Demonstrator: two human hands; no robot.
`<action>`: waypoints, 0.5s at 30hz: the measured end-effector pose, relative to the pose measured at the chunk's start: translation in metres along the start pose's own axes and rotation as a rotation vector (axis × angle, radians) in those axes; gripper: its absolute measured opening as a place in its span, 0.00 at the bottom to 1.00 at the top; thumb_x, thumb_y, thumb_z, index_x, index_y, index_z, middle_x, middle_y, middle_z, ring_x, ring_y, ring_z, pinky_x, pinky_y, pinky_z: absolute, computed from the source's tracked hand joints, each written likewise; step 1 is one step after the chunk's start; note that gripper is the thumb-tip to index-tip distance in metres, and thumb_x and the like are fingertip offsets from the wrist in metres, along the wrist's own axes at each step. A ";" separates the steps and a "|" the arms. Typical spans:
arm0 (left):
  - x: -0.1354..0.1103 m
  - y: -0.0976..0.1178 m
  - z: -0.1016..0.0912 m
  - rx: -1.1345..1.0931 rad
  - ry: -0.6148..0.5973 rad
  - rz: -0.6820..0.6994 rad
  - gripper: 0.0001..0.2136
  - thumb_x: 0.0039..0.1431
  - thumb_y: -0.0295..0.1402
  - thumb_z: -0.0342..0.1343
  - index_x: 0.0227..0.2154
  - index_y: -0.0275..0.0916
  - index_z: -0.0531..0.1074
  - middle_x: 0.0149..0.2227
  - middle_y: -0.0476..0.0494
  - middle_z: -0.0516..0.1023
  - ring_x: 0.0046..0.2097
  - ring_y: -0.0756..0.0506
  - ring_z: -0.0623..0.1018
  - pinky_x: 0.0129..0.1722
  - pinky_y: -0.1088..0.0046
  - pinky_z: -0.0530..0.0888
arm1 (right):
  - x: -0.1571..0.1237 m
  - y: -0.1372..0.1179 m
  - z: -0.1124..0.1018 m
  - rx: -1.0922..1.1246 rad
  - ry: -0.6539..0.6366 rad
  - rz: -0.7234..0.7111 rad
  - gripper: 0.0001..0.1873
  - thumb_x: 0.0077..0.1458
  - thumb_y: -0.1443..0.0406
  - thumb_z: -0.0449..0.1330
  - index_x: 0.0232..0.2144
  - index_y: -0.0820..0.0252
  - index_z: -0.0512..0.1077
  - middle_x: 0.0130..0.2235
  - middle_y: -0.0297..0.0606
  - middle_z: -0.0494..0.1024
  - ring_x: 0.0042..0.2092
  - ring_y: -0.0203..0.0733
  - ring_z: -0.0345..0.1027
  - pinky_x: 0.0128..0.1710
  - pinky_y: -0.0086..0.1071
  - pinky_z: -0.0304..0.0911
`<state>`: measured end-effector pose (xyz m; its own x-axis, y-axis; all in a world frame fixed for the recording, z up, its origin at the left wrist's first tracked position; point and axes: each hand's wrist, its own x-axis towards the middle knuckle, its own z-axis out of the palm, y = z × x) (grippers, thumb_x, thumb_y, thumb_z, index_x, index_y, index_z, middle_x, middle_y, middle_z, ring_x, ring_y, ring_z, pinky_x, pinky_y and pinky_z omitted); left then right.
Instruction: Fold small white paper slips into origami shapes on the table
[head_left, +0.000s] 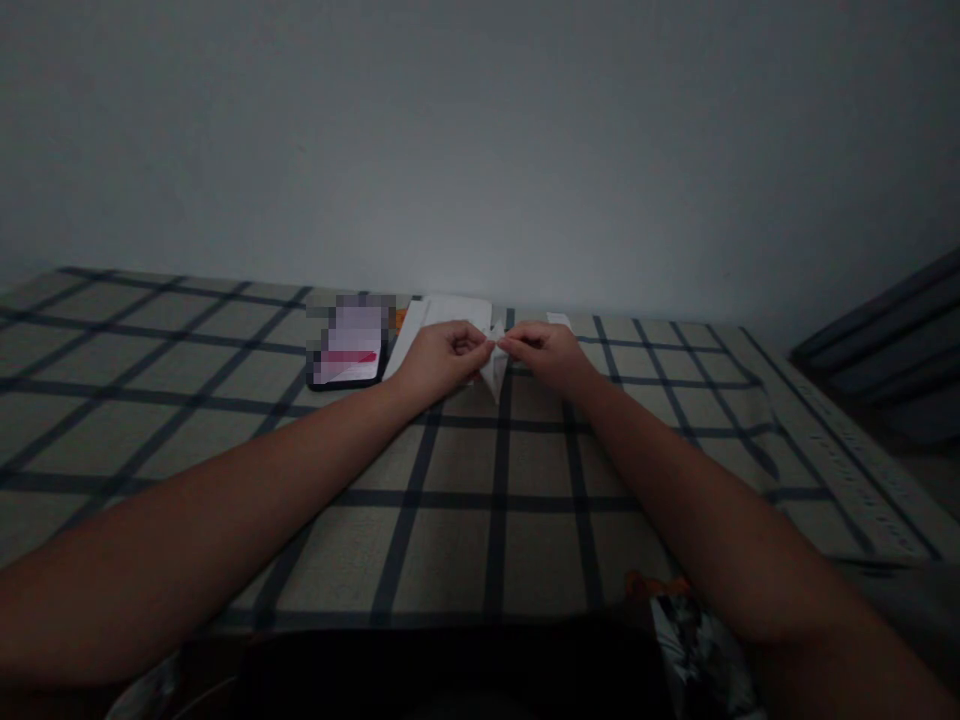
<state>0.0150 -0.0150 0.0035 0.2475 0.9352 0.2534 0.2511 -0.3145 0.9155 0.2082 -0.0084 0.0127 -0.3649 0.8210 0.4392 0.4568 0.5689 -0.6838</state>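
Both my arms reach out over a checked tablecloth (465, 540). My left hand (442, 357) and my right hand (545, 352) meet near the far edge of the table, fingers pinched on a small folded piece of white paper (495, 370). The paper hangs between the two hands with a point facing down. Both hands are closed on it.
A phone (347, 347) with a lit screen lies to the left of my left hand. White sheets of paper (442, 312) lie behind the hands by the wall, with a small white slip (559, 320) beside them. A dark object (885, 340) stands at right.
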 end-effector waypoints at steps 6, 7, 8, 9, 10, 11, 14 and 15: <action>0.004 -0.007 -0.001 0.006 -0.005 0.048 0.15 0.50 0.43 0.63 0.31 0.36 0.73 0.22 0.51 0.72 0.23 0.52 0.71 0.21 0.78 0.68 | 0.001 0.002 0.001 0.048 0.026 0.012 0.15 0.56 0.56 0.61 0.29 0.63 0.77 0.29 0.35 0.76 0.31 0.35 0.65 0.32 0.30 0.59; 0.005 -0.009 -0.001 0.023 -0.014 0.049 0.15 0.50 0.44 0.63 0.32 0.36 0.73 0.22 0.50 0.72 0.23 0.51 0.72 0.21 0.78 0.68 | 0.001 0.002 0.001 0.051 0.029 0.013 0.15 0.56 0.55 0.61 0.29 0.63 0.78 0.29 0.36 0.77 0.31 0.35 0.66 0.33 0.30 0.59; 0.005 -0.009 -0.001 0.042 -0.026 0.044 0.16 0.50 0.44 0.63 0.32 0.36 0.73 0.22 0.50 0.72 0.23 0.51 0.72 0.21 0.78 0.68 | 0.000 0.003 0.001 0.052 0.029 0.012 0.15 0.55 0.55 0.61 0.29 0.62 0.78 0.29 0.36 0.77 0.31 0.35 0.66 0.33 0.30 0.59; 0.006 -0.009 -0.001 0.060 -0.037 0.035 0.16 0.50 0.45 0.62 0.31 0.35 0.74 0.22 0.49 0.72 0.23 0.51 0.72 0.21 0.78 0.68 | 0.000 0.003 0.001 0.053 0.027 0.011 0.16 0.55 0.55 0.61 0.29 0.62 0.78 0.29 0.36 0.77 0.31 0.35 0.66 0.33 0.30 0.60; 0.005 -0.009 -0.001 0.072 -0.046 0.023 0.16 0.51 0.46 0.62 0.31 0.35 0.74 0.21 0.49 0.72 0.23 0.51 0.72 0.21 0.78 0.68 | 0.000 0.004 0.001 0.057 0.022 0.008 0.15 0.55 0.55 0.61 0.30 0.62 0.78 0.29 0.36 0.77 0.32 0.35 0.66 0.33 0.30 0.60; 0.005 -0.008 -0.001 0.074 -0.054 0.010 0.17 0.51 0.47 0.62 0.30 0.35 0.74 0.21 0.49 0.72 0.22 0.51 0.72 0.21 0.78 0.67 | 0.000 0.005 0.000 0.067 0.018 0.008 0.15 0.55 0.55 0.61 0.30 0.61 0.78 0.30 0.36 0.77 0.32 0.35 0.67 0.34 0.30 0.60; 0.002 -0.003 -0.001 0.049 -0.066 -0.024 0.17 0.52 0.48 0.61 0.28 0.36 0.74 0.19 0.50 0.70 0.21 0.51 0.71 0.19 0.78 0.66 | -0.001 0.008 0.001 0.107 0.008 0.024 0.15 0.55 0.54 0.61 0.31 0.60 0.79 0.31 0.36 0.78 0.33 0.35 0.67 0.35 0.31 0.61; 0.001 -0.001 0.000 0.046 -0.066 -0.026 0.18 0.52 0.49 0.61 0.28 0.36 0.74 0.19 0.50 0.70 0.20 0.51 0.71 0.19 0.78 0.65 | -0.001 0.009 0.001 0.121 0.008 0.035 0.15 0.55 0.54 0.61 0.32 0.60 0.79 0.31 0.36 0.78 0.33 0.35 0.67 0.35 0.31 0.61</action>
<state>0.0146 -0.0138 0.0031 0.3010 0.9309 0.2069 0.3002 -0.2984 0.9060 0.2114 -0.0039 0.0054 -0.3439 0.8408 0.4182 0.3678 0.5303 -0.7638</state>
